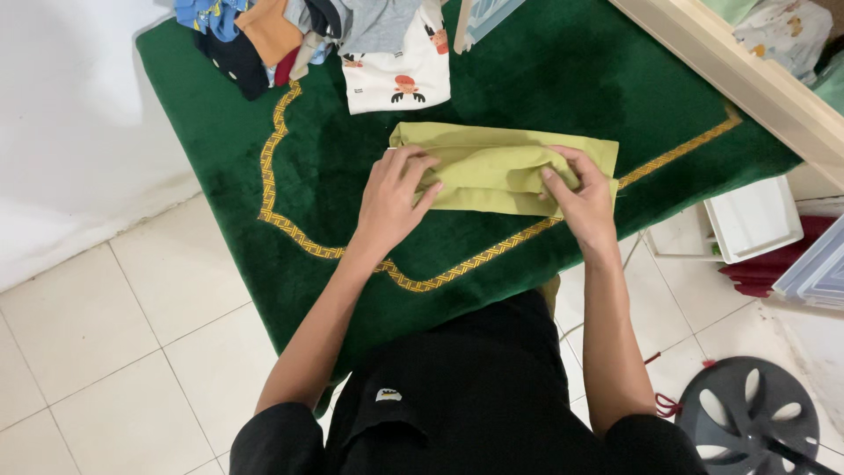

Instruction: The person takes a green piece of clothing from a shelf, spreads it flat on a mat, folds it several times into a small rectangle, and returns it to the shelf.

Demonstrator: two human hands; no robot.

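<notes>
dark green pile carpets most of what i see: a prayer-style rug (545, 79) with a gold patterned border line, spread over pale square floor tiles (132, 352). a white wall (70, 132) runs along the rug's left edge. in the middle of the rug lies a yellow-green cloth (501, 163), folded into a long band. my view shows the left hand (391, 202) resting on the cloth's left end, fingers curled and pinching a fold of it. the right hand (585, 198) presses on the right part of the cloth, fingertips gripping a crease. at the rug's far edge sits a heap of clothes (290, 35) in blue, orange, grey and black, with a white garment (396, 75) printed with small cartoon figures beside it. a light wooden frame (747, 84) crosses the upper right corner. to the right, off the rug, stands a white plastic tray (756, 220), and a grey fan grille (756, 418) lies on the tiles at lower right.
</notes>
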